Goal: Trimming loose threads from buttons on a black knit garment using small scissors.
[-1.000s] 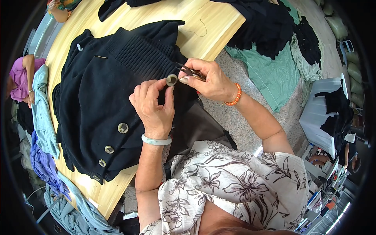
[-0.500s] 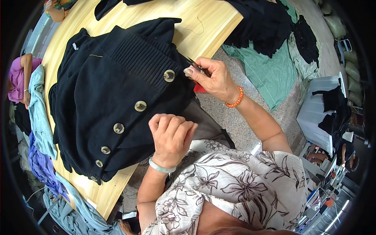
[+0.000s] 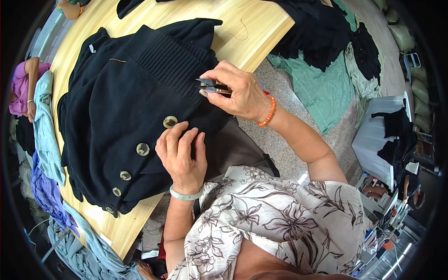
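Observation:
A black knit cardigan (image 3: pixel 107 107) with a wide ribbed band (image 3: pixel 163 63) lies bunched on the table. A slanting row of marbled buttons runs down its front. My right hand (image 3: pixel 240 91) grips small thread snips (image 3: pixel 212 86), their blades parted over the ribbed edge near the top of the row. The hand and snips mostly cover that spot. Bent and apart, the fingers of my left hand (image 3: pixel 181 156) rest on the cardigan just below a large button (image 3: pixel 170 122), with nothing seen in them. Another button (image 3: pixel 143 149) lies to their left.
The pale wooden table (image 3: pixel 261 28) carries a loose thread (image 3: pixel 245 30). Light blue knitwear (image 3: pixel 44 126) and a purple garment (image 3: pixel 49 191) hang along its left edge. A person in purple (image 3: pixel 25 88) is at the far left. Right of me stands a white bin (image 3: pixel 373 140) with black cloth.
My right hand has moved left with the snips, over the garment's edge. My left hand has shifted left and up onto the cardigan, and its curled fingers have spread.

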A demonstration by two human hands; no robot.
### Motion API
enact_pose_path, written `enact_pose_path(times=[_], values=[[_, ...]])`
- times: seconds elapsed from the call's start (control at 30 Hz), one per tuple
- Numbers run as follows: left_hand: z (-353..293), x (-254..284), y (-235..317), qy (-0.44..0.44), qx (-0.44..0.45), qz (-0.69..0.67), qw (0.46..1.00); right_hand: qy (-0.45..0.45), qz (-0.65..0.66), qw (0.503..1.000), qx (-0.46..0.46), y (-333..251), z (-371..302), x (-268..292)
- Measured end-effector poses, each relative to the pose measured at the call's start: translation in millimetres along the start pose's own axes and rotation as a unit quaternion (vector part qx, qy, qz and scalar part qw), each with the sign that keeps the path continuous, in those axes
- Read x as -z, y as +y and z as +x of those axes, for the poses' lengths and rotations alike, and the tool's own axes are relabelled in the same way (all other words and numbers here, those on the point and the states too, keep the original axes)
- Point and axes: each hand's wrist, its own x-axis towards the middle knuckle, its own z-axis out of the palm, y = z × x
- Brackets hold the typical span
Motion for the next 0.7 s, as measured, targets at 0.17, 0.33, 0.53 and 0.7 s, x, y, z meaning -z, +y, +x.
enact_pose_path(times=[0.17,0.33,0.53,0.7], values=[[-1.1,0.4,-6.5,0.032,-0.001,-0.034,0.999,-0.053,0.16,0.984,-0.053,9.5,1.0,8.3],[34.8,-9.1,1.5,0.079,-0.04,-0.01,0.996,-0.127,0.304,0.929,-0.168,8.9,-2.0,16.5],[60.3,-23.7,0.3,0.003,-0.032,-0.019,0.999,-0.1,0.244,0.958,-0.11,8.0,-1.1,20.2],[54.2,-25.4,-2.5,0.008,-0.043,0.005,0.999,-0.106,0.22,0.965,-0.09,9.1,-0.7,19.9]])
